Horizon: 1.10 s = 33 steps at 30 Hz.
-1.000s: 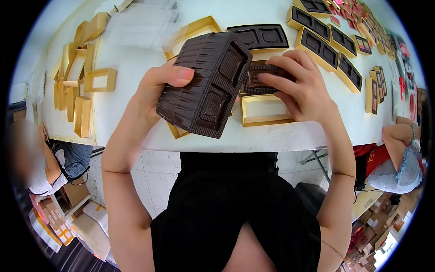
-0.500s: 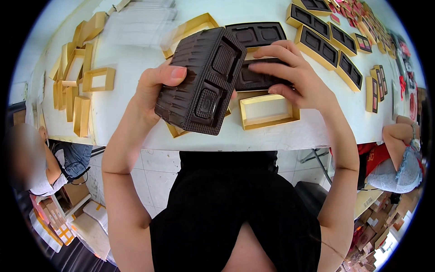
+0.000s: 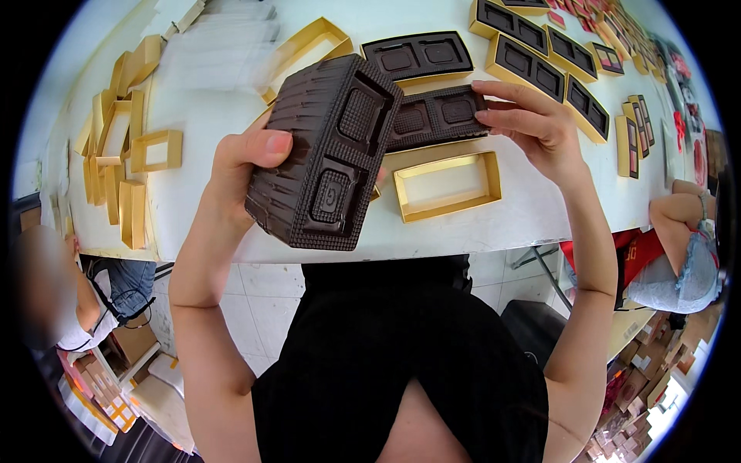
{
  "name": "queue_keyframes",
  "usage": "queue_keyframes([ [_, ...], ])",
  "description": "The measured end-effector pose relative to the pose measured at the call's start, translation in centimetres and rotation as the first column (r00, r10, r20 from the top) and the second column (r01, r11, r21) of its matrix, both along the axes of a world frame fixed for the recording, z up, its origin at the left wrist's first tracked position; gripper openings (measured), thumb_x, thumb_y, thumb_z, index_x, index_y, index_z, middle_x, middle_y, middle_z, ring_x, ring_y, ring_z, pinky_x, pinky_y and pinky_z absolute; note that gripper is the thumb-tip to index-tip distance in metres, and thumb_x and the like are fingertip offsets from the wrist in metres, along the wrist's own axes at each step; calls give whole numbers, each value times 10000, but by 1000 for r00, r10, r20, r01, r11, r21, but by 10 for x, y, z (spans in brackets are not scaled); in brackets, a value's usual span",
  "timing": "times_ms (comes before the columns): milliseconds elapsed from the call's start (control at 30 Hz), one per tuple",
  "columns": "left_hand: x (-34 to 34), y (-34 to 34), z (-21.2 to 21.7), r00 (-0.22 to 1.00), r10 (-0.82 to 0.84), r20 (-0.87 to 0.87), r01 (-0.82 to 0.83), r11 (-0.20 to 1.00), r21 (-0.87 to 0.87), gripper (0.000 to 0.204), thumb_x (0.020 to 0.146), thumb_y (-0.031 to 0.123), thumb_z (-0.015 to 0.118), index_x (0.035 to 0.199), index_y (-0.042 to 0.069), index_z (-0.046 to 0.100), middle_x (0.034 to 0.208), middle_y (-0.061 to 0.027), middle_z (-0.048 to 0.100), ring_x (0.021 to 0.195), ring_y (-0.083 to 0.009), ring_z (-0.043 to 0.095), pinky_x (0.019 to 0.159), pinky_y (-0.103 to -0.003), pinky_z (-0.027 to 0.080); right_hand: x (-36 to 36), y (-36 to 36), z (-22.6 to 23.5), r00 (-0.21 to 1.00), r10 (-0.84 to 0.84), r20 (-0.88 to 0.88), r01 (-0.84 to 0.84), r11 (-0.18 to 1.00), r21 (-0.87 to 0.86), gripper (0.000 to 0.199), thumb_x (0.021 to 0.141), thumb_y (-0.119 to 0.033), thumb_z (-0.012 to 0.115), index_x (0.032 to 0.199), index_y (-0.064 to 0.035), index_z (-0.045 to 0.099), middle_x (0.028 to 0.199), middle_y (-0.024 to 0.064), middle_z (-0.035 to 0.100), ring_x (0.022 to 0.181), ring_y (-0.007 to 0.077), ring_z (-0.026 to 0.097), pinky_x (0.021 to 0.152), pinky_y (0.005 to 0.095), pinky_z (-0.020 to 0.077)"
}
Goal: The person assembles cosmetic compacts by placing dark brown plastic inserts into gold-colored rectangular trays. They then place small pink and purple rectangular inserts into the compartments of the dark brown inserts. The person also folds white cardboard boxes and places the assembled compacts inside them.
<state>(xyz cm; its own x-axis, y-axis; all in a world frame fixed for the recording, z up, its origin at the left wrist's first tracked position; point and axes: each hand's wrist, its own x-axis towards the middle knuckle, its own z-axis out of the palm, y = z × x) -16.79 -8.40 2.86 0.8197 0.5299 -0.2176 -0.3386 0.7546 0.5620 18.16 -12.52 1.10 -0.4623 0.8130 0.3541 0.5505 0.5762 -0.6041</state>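
Gripping a stack of brown trays (image 3: 324,154) in the left hand (image 3: 243,158), thumb pressing along the ribbed side nearest the body and the other fingers wrapping out of sight behind, the stack tilting up above the table (image 3: 193,116) edge. Pinching a single tray (image 3: 436,116) in the right hand (image 3: 532,127), fingers curling over its far end, thumb hiding beneath; this tray touching the top of the stack, though whether sliding out of it or merely lying against it, hard telling. Hovering both just over the near rim of the table, directly above an empty gold frame (image 3: 448,185) lying flat and open. Lying just beyond, another brown tray seated in a gold frame (image 3: 417,55), with a bare gold frame (image 3: 305,46) beside it to the left. Running off to the far right, a row of filled frames (image 3: 540,58), each holding a dark tray, then further small boxes (image 3: 637,131) standing on edge near the right rim. Piling up at the far left, loose gold frames (image 3: 116,154), some flat, some leaning together. Sitting below the table to the right, another person's arm (image 3: 679,208) reaching in; crouching at the lower left, a second person (image 3: 54,293), blurred. Showing near the bottom edges, cartons (image 3: 633,386) on the floor.
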Motion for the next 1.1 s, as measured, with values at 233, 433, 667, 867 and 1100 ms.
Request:
queue_keyframes([
  [233, -8, 2, -6, 998, 31, -61, -26, 997, 75, 940, 782, 255, 697, 1515, -80, 212, 1447, -405, 350, 1192, -454, 592, 783, -508, 638, -9, -1, -10, 972, -79, -223, 52, 991, -125, 199, 811, 107, 692, 962, -14, 737, 1216, 101, 665, 923, 201, 693, 760, 289, 592],
  [433, -5, -2, -4, 995, 68, -73, -63, 995, 73, 950, 772, 255, 698, 1511, -89, 210, 1458, -388, 349, 1165, -441, 614, 766, -499, 646, -4, 8, 5, 996, 70, 48, -70, 997, 11, 176, 798, 21, 745, 958, -49, 728, 1242, 118, 597, 1146, 283, 616, 879, 331, 578],
  [667, -13, 3, -6, 988, 81, -132, -67, 992, 109, 934, 782, 242, 691, 1510, -90, 209, 1466, -354, 365, 1167, -438, 616, 792, -530, 635, -15, -5, -4, 998, -33, 61, 33, 999, 6, 184, 780, 12, 760, 944, -60, 716, 1245, 126, 617, 1045, 249, 653, 842, 346, 572],
  [867, -12, 4, -6, 992, 68, -105, -56, 992, 109, 923, 791, 261, 693, 1507, -87, 225, 1462, -349, 374, 1163, -418, 625, 795, -525, 636, -20, -7, -2, 964, -57, 258, -10, 968, 251, 277, 744, 98, 703, 986, -33, 673, 1226, 128, 631, 1052, 301, 657, 833, 355, 577],
  [1100, -8, 1, -6, 991, 63, -121, -45, 988, 150, 911, 796, 278, 691, 1509, -71, 244, 1458, -347, 381, 1177, -410, 620, 792, -508, 639, -19, -3, -7, 949, -51, 310, -21, 974, 224, 262, 750, 32, 757, 984, -36, 659, 1237, 125, 624, 1128, 322, 626, 859, 366, 575],
])
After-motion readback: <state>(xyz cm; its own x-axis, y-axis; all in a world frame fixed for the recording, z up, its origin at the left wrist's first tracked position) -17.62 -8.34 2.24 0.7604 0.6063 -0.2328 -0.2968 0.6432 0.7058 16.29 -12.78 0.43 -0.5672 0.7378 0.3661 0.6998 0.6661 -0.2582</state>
